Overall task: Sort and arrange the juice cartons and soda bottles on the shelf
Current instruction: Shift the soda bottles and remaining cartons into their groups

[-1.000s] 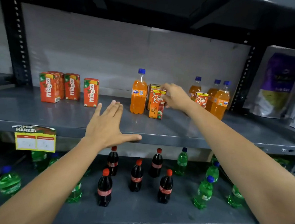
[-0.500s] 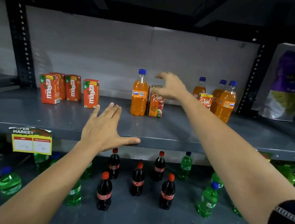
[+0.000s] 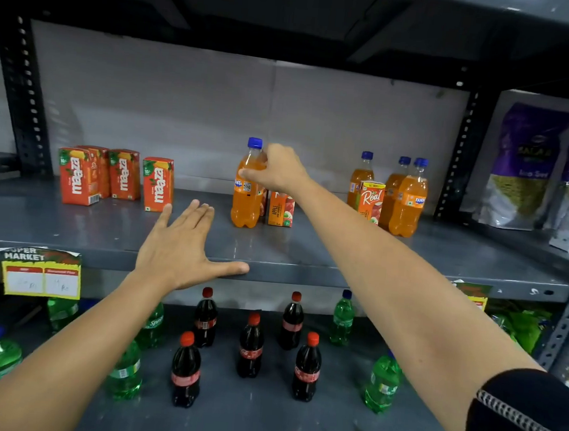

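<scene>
Head view: your right hand (image 3: pixel 280 172) has left the apple carton (image 3: pixel 281 210) standing mid-shelf and now closes on the orange bottle (image 3: pixel 247 191) beside it, likely next to move; your left hand (image 3: pixel 183 251) rests open, empty.

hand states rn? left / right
Left hand: open, flat on the shelf edge, holding nothing.
Right hand: closing around the lone orange soda bottle; a firm grip cannot be told.
</scene>
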The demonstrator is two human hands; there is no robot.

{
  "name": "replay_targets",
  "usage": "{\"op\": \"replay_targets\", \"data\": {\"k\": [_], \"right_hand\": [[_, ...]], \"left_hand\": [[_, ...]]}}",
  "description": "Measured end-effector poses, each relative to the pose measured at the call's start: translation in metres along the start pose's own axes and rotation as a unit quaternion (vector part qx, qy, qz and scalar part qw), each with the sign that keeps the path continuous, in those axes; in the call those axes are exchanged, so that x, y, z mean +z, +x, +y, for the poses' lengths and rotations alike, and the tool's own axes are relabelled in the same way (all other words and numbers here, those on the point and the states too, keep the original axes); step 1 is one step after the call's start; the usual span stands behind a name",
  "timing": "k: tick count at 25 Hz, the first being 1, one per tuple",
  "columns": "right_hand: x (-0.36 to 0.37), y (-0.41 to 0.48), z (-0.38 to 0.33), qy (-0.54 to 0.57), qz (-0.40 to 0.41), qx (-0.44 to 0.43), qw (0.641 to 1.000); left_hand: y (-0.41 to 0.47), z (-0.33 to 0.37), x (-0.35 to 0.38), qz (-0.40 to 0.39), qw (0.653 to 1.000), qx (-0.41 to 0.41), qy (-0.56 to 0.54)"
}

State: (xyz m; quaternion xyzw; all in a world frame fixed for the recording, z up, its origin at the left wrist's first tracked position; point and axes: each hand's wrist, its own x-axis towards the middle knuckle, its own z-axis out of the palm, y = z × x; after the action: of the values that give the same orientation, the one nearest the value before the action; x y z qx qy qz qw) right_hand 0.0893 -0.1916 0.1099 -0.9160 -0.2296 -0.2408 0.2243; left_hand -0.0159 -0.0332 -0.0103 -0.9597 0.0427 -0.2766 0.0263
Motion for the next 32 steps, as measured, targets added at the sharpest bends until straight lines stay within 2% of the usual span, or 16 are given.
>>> {"op": "replay_targets", "data": {"k": [4, 7, 13, 20, 24, 26, 28, 32], "right_hand": [[-0.027, -0.015, 0.019, -0.008, -0.029, -0.011, 0.999], [-0.054, -0.024, 0.049, -0.013, -0.056, 0.016, 0.998], [-0.075, -0.022, 0.103, -0.079, -0.032, 0.061, 0.994], [-0.070, -0.004, 0.138, -0.091, -0.024, 0.081, 0.992], [-0.084, -0.008, 0.159, -0.091, 0.032, 0.073, 0.993], [-0.088, -0.015, 0.172, -0.166, 0.000, 0.043, 0.985], [-0.085, -0.023, 0.180, -0.246, -0.070, 0.028, 0.966], [-0.083, -0.034, 0.178, -0.255, -0.104, 0.021, 0.961]], "left_hand": [[0.000, 0.005, -0.003, -0.020, 1.000, 0.001, 0.002], [0.003, 0.039, 0.000, -0.012, 1.000, 0.027, 0.001], [0.042, 0.109, 0.000, -0.037, 0.998, 0.047, -0.008], [0.045, 0.109, 0.012, -0.024, 0.998, 0.038, -0.040], [0.044, 0.109, 0.012, 0.001, 0.998, 0.045, -0.047], [0.040, 0.111, 0.010, 0.022, 0.998, 0.048, -0.041], [0.034, 0.112, 0.009, 0.044, 0.997, 0.056, -0.031], [0.013, 0.100, 0.010, 0.061, 0.996, 0.070, 0.013]]}}
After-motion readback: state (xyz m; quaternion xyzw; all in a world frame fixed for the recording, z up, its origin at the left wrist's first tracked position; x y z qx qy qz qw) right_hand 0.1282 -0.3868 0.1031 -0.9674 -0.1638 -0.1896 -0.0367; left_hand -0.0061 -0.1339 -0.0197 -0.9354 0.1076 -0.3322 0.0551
